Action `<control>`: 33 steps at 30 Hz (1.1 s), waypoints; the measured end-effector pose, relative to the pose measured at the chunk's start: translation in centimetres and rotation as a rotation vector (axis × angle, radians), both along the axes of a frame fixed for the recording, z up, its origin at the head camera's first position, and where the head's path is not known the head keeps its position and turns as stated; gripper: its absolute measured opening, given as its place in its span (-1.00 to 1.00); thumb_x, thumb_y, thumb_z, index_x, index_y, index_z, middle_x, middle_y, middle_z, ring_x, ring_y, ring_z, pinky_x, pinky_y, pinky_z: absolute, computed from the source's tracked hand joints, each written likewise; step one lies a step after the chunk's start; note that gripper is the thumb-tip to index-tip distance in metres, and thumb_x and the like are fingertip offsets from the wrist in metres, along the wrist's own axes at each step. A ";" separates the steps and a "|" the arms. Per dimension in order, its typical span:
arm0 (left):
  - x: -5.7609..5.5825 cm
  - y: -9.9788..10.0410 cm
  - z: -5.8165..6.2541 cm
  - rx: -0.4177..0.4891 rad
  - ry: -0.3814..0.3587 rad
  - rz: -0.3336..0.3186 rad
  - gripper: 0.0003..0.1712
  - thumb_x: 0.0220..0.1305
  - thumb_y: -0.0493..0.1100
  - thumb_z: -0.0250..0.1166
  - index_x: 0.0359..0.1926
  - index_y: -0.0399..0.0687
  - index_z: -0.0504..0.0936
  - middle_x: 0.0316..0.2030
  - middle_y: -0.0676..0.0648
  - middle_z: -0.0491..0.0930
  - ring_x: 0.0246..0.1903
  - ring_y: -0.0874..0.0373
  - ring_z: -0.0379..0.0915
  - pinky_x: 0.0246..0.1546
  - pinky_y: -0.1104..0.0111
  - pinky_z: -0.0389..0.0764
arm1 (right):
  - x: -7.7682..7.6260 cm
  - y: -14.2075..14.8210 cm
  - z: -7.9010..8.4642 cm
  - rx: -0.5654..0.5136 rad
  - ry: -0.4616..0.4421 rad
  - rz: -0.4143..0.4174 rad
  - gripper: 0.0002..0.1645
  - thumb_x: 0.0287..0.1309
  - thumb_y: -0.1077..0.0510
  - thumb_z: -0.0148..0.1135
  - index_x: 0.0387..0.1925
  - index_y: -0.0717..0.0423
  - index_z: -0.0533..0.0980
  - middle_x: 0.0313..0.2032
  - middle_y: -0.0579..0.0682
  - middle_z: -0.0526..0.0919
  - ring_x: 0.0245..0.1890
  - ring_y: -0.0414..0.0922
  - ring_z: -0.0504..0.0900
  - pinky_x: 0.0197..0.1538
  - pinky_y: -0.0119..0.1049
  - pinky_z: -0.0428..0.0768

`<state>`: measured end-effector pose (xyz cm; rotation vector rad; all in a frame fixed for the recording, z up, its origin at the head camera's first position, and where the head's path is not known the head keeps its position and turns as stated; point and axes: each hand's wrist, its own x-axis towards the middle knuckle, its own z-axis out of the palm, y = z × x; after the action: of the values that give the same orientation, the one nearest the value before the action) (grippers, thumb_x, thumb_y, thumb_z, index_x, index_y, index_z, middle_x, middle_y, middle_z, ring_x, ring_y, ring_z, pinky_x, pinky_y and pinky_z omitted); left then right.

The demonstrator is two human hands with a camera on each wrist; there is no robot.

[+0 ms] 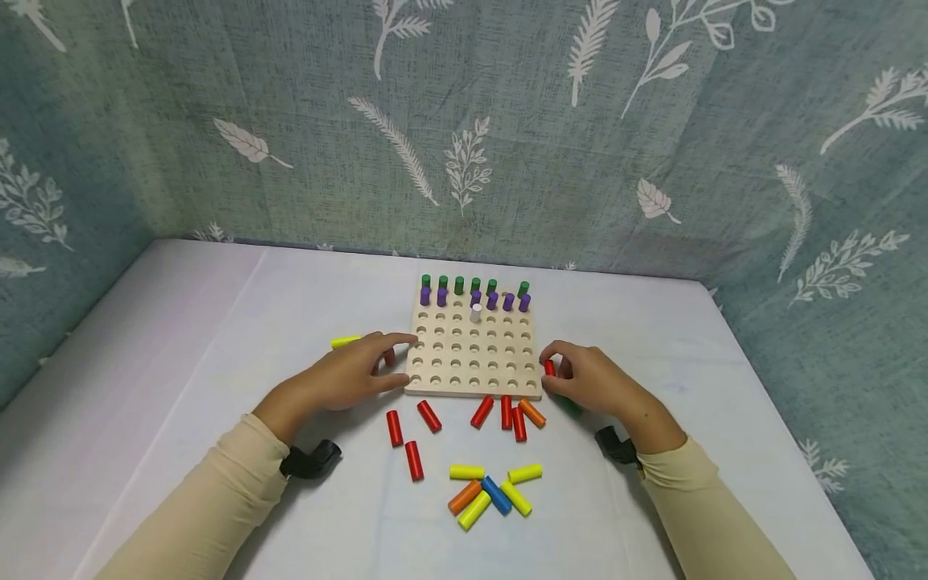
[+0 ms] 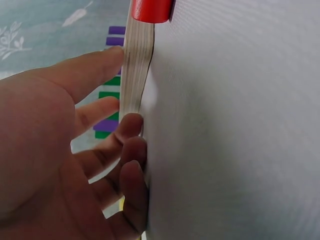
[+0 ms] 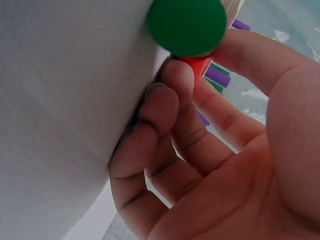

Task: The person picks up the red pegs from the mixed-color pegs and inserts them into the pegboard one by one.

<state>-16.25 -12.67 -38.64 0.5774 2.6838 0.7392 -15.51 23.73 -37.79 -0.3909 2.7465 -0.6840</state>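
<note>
Grey-green cloth backdrop (image 1: 304, 193), printed with white leaves and ferns, stands behind a white-covered table (image 1: 239, 387); pegboard (image 1: 471, 393) sits about mid-table, taken as the dial's centre, 12 towards the backdrop.

Hands well apart, one each side; left hand (image 1: 351, 372) at 9, thumb and forefinger extended, tips at the board's edge; right hand (image 1: 590, 379) at 3 to 4, fingers and thumb bent round a red peg (image 1: 549, 368), just beside the board; cannot tell whether that peg is lifted.

Green pegs (image 1: 459, 285) stand in the far row at 12, purple pegs (image 1: 508, 302) in the next; one white peg (image 1: 475, 312) upright, just nearer.

Left wrist view gives the board's layered side wall, hidden from the head, with another red peg (image 2: 151, 10) at its 12; right wrist view gives the round end of a green peg (image 3: 187, 25), only a dark sliver under the hand from above.

Loose red pegs (image 1: 414, 461) lie from 5 to 7; orange peg (image 1: 532, 412) at 5; further off at 6, a cluster of yellow pegs (image 1: 474, 511), one blue (image 1: 496, 495), one orange; cream sleeves (image 1: 210, 491) on both arms.
</note>
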 end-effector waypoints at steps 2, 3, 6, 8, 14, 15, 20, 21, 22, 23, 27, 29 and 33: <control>0.0 -0.1 0.0 0.006 0.005 -0.004 -0.22 0.28 0.06 0.38 0.46 0.21 0.30 -0.07 -0.05 0.54 -0.29 0.13 0.39 -0.31 0.32 0.45 | -0.1 0.0 -0.1 -0.002 0.003 -0.011 -0.64 0.23 0.08 0.35 0.02 0.05 0.51 -0.53 -0.05 0.49 -0.59 -0.17 0.41 -0.50 -0.31 0.42; 0.1 -0.1 0.0 0.005 0.007 -0.002 -0.22 0.28 0.06 0.38 0.46 0.21 0.30 -0.07 -0.05 0.54 -0.29 0.13 0.39 -0.31 0.32 0.45 | -0.1 0.0 -0.1 -0.005 0.002 -0.015 -0.65 0.23 0.09 0.36 0.00 0.06 0.50 -0.54 -0.05 0.48 -0.59 -0.16 0.41 -0.50 -0.31 0.41; 0.1 -0.2 -0.1 0.001 0.010 0.004 -0.23 0.28 0.06 0.38 0.46 0.20 0.31 -0.07 -0.06 0.55 -0.30 0.14 0.39 -0.33 0.33 0.44 | -0.3 -0.1 -0.2 -0.015 0.001 -0.028 -0.66 0.21 0.11 0.38 -0.05 0.08 0.46 -0.55 -0.04 0.47 -0.58 -0.16 0.39 -0.49 -0.32 0.39; 0.1 -0.2 -0.2 0.003 0.012 0.007 -0.23 0.28 0.05 0.38 0.46 0.20 0.31 -0.07 -0.06 0.55 -0.30 0.14 0.39 -0.34 0.33 0.44 | -0.4 0.0 -0.3 -0.030 0.001 -0.037 -0.66 0.21 0.13 0.38 -0.07 0.09 0.43 -0.56 -0.04 0.47 -0.58 -0.16 0.39 -0.49 -0.32 0.39; 0.2 -0.1 -0.2 0.020 0.020 -0.002 -0.24 0.28 0.06 0.38 0.46 0.20 0.32 -0.07 -0.07 0.56 -0.32 0.15 0.38 -0.34 0.32 0.42 | -0.4 0.4 -0.3 -0.065 -0.015 -0.054 -0.70 0.26 0.13 0.32 -0.09 0.09 0.39 -0.55 -0.03 0.48 -0.59 -0.16 0.40 -0.50 -0.32 0.41; 0.2 -0.1 -0.2 0.020 0.021 -0.003 -0.24 0.28 0.06 0.37 0.46 0.20 0.32 -0.07 -0.07 0.56 -0.32 0.15 0.38 -0.34 0.32 0.42 | -0.4 0.4 -0.2 -0.071 -0.025 -0.061 -0.71 0.28 0.13 0.30 -0.09 0.08 0.38 -0.54 -0.03 0.48 -0.59 -0.16 0.40 -0.50 -0.32 0.41; 0.3 0.1 0.1 0.005 0.024 0.010 -0.23 0.27 0.07 0.39 0.46 0.24 0.31 -0.07 -0.06 0.56 -0.31 0.14 0.39 -0.33 0.32 0.44 | -0.6 0.9 0.0 -0.126 -0.039 -0.075 -0.78 0.35 0.14 0.21 -0.08 0.08 0.37 -0.53 -0.02 0.48 -0.59 -0.15 0.40 -0.49 -0.31 0.42; 0.2 0.1 0.2 0.002 0.026 0.012 -0.23 0.27 0.07 0.39 0.46 0.25 0.31 -0.07 -0.06 0.55 -0.31 0.14 0.39 -0.33 0.32 0.44 | -0.6 1.0 0.1 -0.138 -0.039 -0.073 -0.79 0.35 0.15 0.20 -0.08 0.08 0.37 -0.53 -0.02 0.47 -0.59 -0.14 0.39 -0.49 -0.30 0.42; 0.2 0.1 0.2 -0.001 0.027 0.012 -0.22 0.27 0.07 0.39 0.46 0.25 0.31 -0.07 -0.06 0.55 -0.30 0.14 0.39 -0.33 0.32 0.44 | -0.7 1.1 0.1 -0.149 -0.040 -0.067 -0.79 0.36 0.16 0.19 -0.08 0.09 0.36 -0.54 -0.01 0.47 -0.59 -0.13 0.40 -0.49 -0.29 0.43; 0.2 0.1 0.2 0.000 0.026 0.009 -0.23 0.27 0.07 0.39 0.46 0.24 0.31 -0.07 -0.07 0.55 -0.30 0.13 0.39 -0.33 0.31 0.44 | -0.7 1.1 0.1 -0.157 -0.044 -0.066 -0.79 0.36 0.16 0.18 -0.07 0.09 0.36 -0.53 -0.01 0.47 -0.59 -0.13 0.40 -0.49 -0.28 0.43; 0.2 0.1 0.1 -0.001 0.009 0.012 -0.22 0.26 0.08 0.39 0.45 0.27 0.31 -0.06 -0.06 0.55 -0.29 0.12 0.39 -0.32 0.31 0.44 | -0.8 1.2 0.1 -0.175 -0.065 -0.057 -0.78 0.38 0.17 0.16 -0.02 0.09 0.37 -0.52 0.00 0.50 -0.58 -0.13 0.45 -0.45 -0.26 0.47; 0.1 0.2 0.0 0.002 0.003 0.010 -0.22 0.26 0.08 0.39 0.46 0.27 0.31 -0.06 -0.06 0.55 -0.28 0.12 0.39 -0.32 0.31 0.44 | -0.9 1.3 0.1 -0.177 -0.065 -0.058 -0.75 0.38 0.18 0.16 0.02 0.10 0.38 -0.50 0.00 0.52 -0.57 -0.13 0.48 -0.43 -0.26 0.50; 0.1 0.0 -0.1 0.009 0.011 0.002 -0.22 0.27 0.07 0.39 0.46 0.25 0.31 -0.06 -0.06 0.55 -0.28 0.12 0.39 -0.32 0.31 0.44 | -0.7 1.0 0.2 -0.181 -0.060 -0.065 -0.74 0.36 0.17 0.17 0.04 0.12 0.43 -0.45 0.01 0.62 -0.54 -0.12 0.54 -0.41 -0.26 0.55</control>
<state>-16.11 -12.64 -38.73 0.5821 2.6926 0.7517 -16.25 24.73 -37.60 -0.3157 2.6599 -0.9489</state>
